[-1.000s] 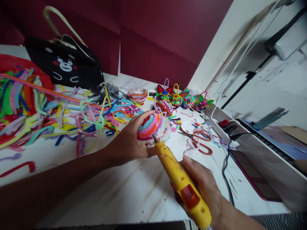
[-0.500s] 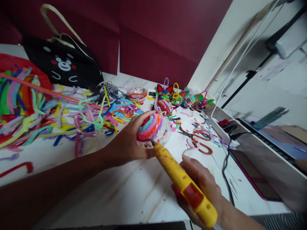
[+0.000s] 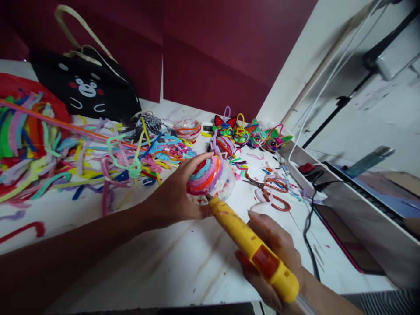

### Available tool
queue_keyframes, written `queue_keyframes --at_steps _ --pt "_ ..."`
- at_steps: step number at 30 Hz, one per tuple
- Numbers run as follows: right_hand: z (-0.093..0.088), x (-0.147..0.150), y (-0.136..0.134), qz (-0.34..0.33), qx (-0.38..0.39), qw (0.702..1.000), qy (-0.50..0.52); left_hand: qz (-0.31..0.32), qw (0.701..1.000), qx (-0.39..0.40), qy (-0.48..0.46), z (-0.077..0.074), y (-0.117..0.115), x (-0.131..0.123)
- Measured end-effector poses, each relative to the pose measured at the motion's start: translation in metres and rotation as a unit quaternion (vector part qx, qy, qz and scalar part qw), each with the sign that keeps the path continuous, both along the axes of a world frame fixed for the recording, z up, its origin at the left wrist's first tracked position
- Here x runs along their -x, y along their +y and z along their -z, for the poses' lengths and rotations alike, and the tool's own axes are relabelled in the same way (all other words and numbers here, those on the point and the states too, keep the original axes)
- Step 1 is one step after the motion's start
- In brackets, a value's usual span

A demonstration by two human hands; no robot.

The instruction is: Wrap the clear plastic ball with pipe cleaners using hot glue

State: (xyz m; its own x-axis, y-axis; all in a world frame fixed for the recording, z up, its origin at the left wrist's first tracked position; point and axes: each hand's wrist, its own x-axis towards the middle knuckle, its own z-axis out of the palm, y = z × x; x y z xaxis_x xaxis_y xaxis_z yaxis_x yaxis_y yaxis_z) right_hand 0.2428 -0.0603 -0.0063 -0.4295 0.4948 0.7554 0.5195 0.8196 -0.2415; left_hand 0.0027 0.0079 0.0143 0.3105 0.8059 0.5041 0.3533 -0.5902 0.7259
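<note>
A round bowl-like piece (image 3: 208, 177), partly covered in coloured fuzzy strips and partly bare and whitish, is gripped by my left hand (image 3: 179, 192). Its thumb lies along the top of the strips, and the fingers' far ends are hidden behind the piece. My right hand (image 3: 275, 249) is wrapped round a yellow glue gun (image 3: 249, 240) with a red-brown patch. The metal nozzle points at the lower edge of the strips, close to a purple one. A loose purple strip end (image 3: 215, 143) sticks up from the top of the piece.
Loose fuzzy strips (image 3: 127, 162) cover the left side. Orange-handled scissors (image 3: 277, 192) lie right of the piece. Behind stand a strip-lined bowl (image 3: 187, 128), cat-faced ornaments (image 3: 242, 133) and a black bag (image 3: 87, 94). A phone (image 3: 348, 240) and black cable (image 3: 308, 236) are at right.
The nozzle has shifted very slightly left and down along the edge of the strips. The purple strip end now leans a little further right. My left hand keeps its hold.
</note>
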Motion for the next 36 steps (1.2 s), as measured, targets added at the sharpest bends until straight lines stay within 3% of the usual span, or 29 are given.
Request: queue_keyframes --at_steps 2,6,11,17,23,36 --pt "0.003 0.000 -0.002 -0.014 -0.016 0.999 0.029 -0.002 1.000 0.002 0.000 0.000 0.000 0.000" --pt "0.006 -0.006 -0.008 0.037 -0.009 0.999 -0.006 0.001 1.000 0.023 -0.015 -0.001 -0.001 0.000" --pt "-0.001 -0.006 -0.005 -0.052 -0.018 0.998 0.007 0.004 0.996 0.069 -0.057 -0.002 -0.002 0.000" --pt "-0.013 0.001 0.000 -0.036 -0.049 0.998 -0.021 0.008 0.996 0.076 -0.055 -0.002 -0.001 -0.001" --pt "-0.026 0.007 0.001 -0.065 -0.093 0.992 -0.050 -0.023 0.996 0.073 -0.049 0.004 -0.001 -0.002" --pt "-0.015 0.005 -0.004 0.000 -0.106 0.978 -0.179 -0.083 0.995 0.047 -0.019 0.011 0.000 -0.003"
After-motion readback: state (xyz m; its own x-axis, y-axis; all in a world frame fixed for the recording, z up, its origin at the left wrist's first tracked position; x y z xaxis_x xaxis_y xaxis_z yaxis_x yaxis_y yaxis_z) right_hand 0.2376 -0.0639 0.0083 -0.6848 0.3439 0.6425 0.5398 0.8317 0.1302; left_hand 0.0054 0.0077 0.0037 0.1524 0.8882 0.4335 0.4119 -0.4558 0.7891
